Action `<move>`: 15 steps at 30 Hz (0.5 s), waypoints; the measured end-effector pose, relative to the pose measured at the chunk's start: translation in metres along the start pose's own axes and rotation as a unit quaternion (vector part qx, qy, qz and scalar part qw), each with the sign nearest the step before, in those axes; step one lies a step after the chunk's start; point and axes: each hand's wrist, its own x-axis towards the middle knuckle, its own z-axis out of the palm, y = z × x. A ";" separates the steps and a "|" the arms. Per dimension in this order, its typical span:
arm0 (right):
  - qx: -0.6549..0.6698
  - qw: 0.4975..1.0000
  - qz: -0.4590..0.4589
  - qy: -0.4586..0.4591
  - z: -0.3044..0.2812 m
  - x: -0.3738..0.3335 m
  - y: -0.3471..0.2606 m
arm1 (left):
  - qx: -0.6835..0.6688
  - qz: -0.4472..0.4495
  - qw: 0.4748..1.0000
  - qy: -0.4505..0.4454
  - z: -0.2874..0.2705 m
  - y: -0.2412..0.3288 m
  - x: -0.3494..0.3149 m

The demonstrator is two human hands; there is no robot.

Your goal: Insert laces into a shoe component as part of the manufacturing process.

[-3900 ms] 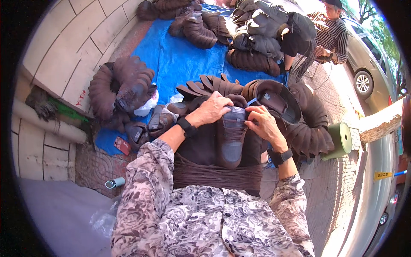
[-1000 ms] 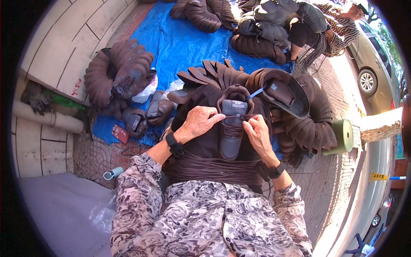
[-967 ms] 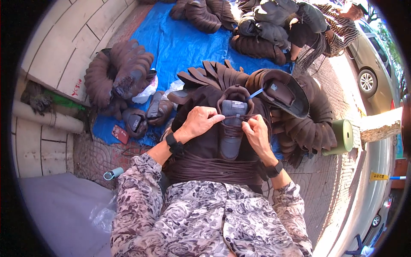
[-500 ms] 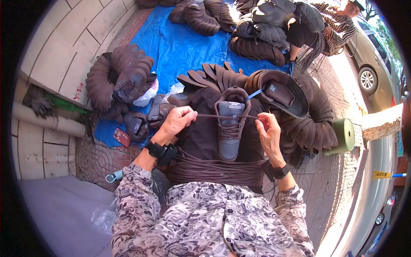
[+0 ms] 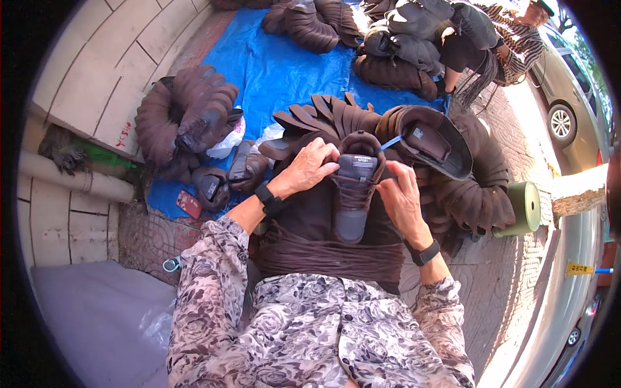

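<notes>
A dark brown lace-up shoe (image 5: 351,216) rests on my lap, toe toward me, its grey tongue (image 5: 357,167) showing between the sides. Brown shoelace (image 5: 352,197) crosses its lower front. My left hand (image 5: 306,169) is closed in a pinch at the upper left eyelet edge. On the opposite edge, my right hand (image 5: 400,197) pinches too, fingertips against the shoe's side. The lace ends at my fingertips are too small to make out clearly. Across my lap nearer me lies a thick bundle of brown laces (image 5: 330,255).
Rings of stacked brown shoe parts (image 5: 191,107) lie on a blue tarp (image 5: 278,71) and beside my right knee. A dark upper (image 5: 430,139) sits right of the shoe. A green roll (image 5: 521,208) stands farther right. Another person (image 5: 514,39) works at the far right, near a parked car (image 5: 569,84).
Both hands have moved inward from a lace stretched level across the shoe to the shoe's eyelet edges. The level stretch of lace is gone from view.
</notes>
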 end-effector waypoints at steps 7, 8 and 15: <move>0.206 0.963 0.149 -0.089 -0.004 0.019 -0.001 | 0.187 0.261 0.939 0.126 -0.003 0.034 0.012; 0.158 0.980 0.099 -0.073 0.002 0.020 0.002 | 0.172 0.247 0.946 0.119 0.000 0.036 0.017; 0.166 0.964 0.154 -0.140 -0.002 0.009 0.027 | -0.050 -0.011 0.998 0.036 0.001 0.012 0.007</move>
